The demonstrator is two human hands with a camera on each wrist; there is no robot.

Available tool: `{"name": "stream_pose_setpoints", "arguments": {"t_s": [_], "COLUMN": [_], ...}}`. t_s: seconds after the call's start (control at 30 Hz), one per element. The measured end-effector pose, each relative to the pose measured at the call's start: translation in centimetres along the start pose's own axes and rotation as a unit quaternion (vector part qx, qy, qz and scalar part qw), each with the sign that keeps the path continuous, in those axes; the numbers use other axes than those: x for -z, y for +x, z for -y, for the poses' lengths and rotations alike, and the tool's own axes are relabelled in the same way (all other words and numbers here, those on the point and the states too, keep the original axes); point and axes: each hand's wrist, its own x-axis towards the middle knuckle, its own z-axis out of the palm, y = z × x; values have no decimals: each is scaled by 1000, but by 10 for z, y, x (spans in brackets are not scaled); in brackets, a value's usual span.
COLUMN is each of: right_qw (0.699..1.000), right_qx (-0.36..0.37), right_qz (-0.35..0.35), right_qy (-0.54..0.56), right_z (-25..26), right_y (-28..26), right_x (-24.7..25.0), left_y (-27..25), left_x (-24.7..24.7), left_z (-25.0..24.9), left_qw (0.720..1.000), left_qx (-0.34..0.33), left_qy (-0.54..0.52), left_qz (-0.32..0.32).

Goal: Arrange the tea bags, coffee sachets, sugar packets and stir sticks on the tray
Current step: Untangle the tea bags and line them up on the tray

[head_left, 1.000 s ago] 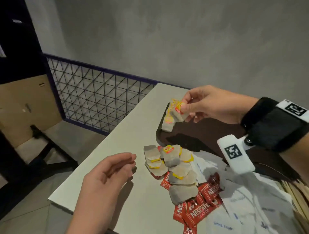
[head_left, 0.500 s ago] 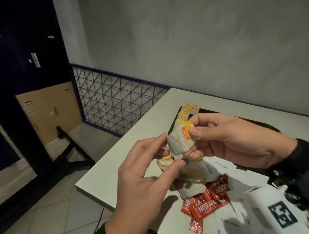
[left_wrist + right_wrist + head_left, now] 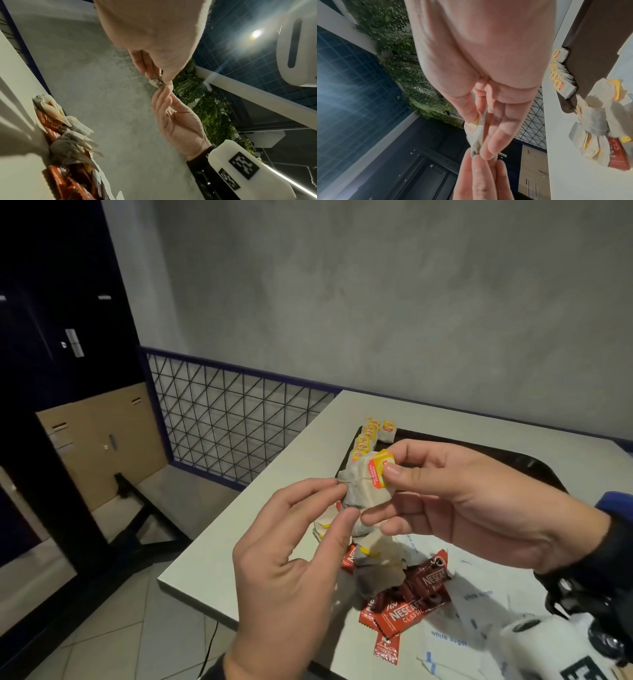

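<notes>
One tea bag [image 3: 363, 491] with a yellow-red tag is held in the air between both hands, above the table's near-left part. My right hand [image 3: 380, 494] pinches it, thumb on the tag. My left hand [image 3: 342, 498] pinches its left edge, where the string is. The wrist views show the same tea bag [image 3: 157, 82] [image 3: 476, 135] between the fingertips of both hands. A row of tea bags [image 3: 368, 436] stands along the left edge of the dark brown tray [image 3: 513, 460]. Loose tea bags [image 3: 373, 556], red coffee sachets [image 3: 407, 607] and white sugar packets [image 3: 479, 611] lie heaped on the table.
The white table [image 3: 274, 508] ends close on the left and near sides, with tiled floor below. A blue wire-mesh railing [image 3: 222, 419] runs at the left and a grey wall stands behind. The heap lies in front of the tray.
My right hand has drawn the tea bag back from the tray's row and raised it. My left hand has come up off the table side and taken hold of the bag's edge.
</notes>
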Motion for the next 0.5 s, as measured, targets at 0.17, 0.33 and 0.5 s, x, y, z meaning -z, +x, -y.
{"name": "stream_pose_setpoints", "arguments": {"t_s": [0.17, 0.33, 0.5], "right_qw": [1000, 999, 999], "right_qx": [11, 18, 32], "right_qz": [-11, -19, -26], "right_qy": [7, 23, 29], "right_z": [-4, -10, -11], "right_y": [-3, -4, -6], "right_x": [-2, -2, 0], "left_y": [0, 3, 7], "left_x": [-1, -2, -2], "left_z": [-2, -8, -5], "left_qw": [1000, 1000, 999], "left_qx": [10, 1, 28], "left_qy": [-16, -15, 12], "left_qz": [1, -10, 30]}}
